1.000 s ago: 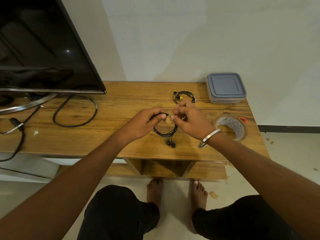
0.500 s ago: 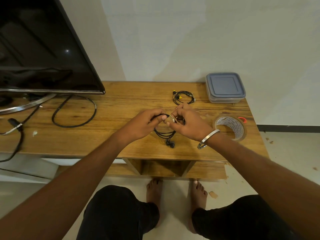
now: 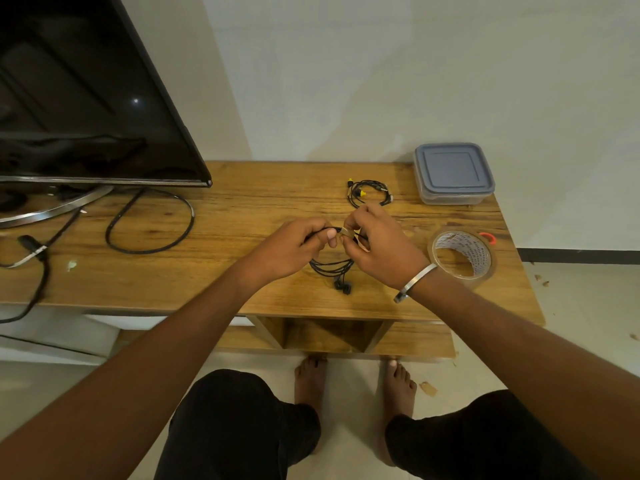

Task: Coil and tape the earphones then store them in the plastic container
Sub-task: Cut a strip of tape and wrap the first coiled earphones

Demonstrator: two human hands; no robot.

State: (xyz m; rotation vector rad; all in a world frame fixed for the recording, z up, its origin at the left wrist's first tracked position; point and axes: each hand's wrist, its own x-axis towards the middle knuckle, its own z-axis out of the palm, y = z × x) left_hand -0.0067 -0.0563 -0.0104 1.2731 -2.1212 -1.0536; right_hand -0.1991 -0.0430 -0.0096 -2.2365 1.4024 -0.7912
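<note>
Wooden TV stand (image 3: 242, 216), white wall (image 3: 381, 81), pale floor (image 3: 571, 341)

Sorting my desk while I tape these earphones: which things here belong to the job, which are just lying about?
Job: coiled earphones, tape roll, plastic container, second earphone coil.
Lying about: TV, black cable.

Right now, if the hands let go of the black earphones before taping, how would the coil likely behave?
Probably floppy: the earphones sag below the left hand and right hand, buds dangling. The thin loops would likely spring apart. Likely very light, since fingertips alone hold them.
</note>
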